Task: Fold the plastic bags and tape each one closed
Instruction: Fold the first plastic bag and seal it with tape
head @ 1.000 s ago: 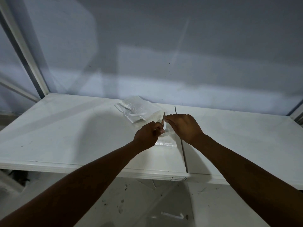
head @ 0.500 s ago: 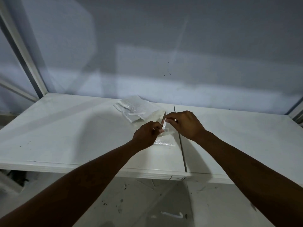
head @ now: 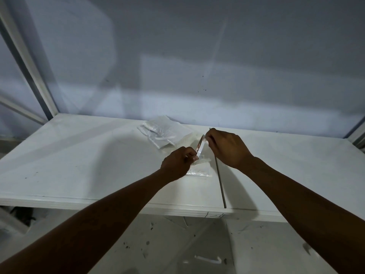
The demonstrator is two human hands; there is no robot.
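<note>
Both hands are up over the white table (head: 79, 165), with a tape roll (head: 200, 148) held edge-on between them. The left hand (head: 177, 163) has its fingers curled and pinches the roll's lower end; the right hand (head: 227, 147) pinches its upper end. A folded plastic bag (head: 199, 172) lies flat on the table right under the hands, just left of the table seam (head: 220, 180). A pile of bags (head: 164, 133) sits behind it, near the wall.

Dim, bluish light; my arms cast soft shadows across the desk (head: 79, 165), and straight edges bow outward.
</note>
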